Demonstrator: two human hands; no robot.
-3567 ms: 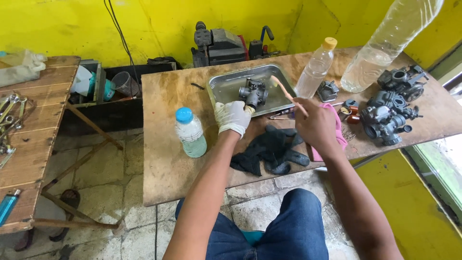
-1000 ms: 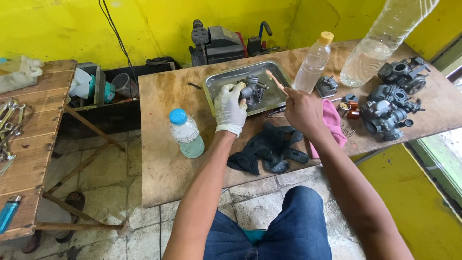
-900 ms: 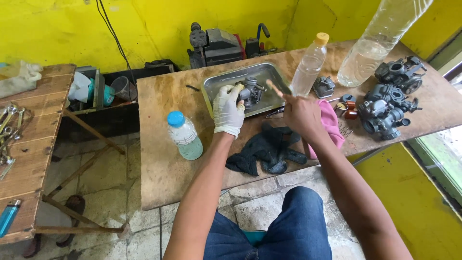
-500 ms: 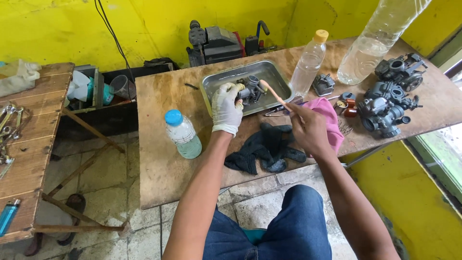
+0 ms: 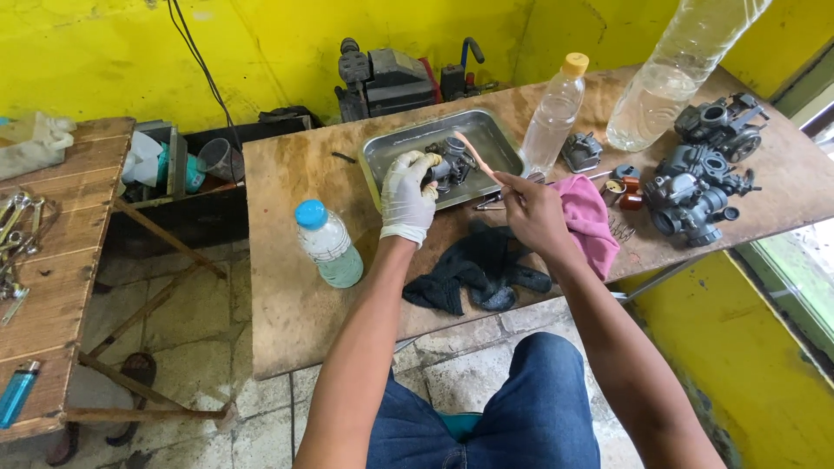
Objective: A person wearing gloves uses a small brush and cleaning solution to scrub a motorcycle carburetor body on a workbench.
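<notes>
My left hand [image 5: 408, 195], in a pale glove, grips a dark metal carburetor [image 5: 452, 163] that rests in a shallow steel tray [image 5: 395, 148] on the wooden table. My bare right hand [image 5: 532, 211] holds a thin pale brush [image 5: 478, 160] by its handle, its tip reaching over the tray toward the carburetor. A black rag [image 5: 473, 269] lies on the table just below both hands.
A pink cloth [image 5: 591, 217] lies by my right hand. Two clear bottles [image 5: 556, 113] [image 5: 678, 74] stand behind it, a blue-capped bottle [image 5: 328, 245] to the left. Several carburetors [image 5: 699, 178] sit at the right. A second bench [image 5: 43, 260] with tools stands far left.
My right hand has drawn back slightly from the tray toward me with the brush. My left hand stays on the carburetor in the tray.
</notes>
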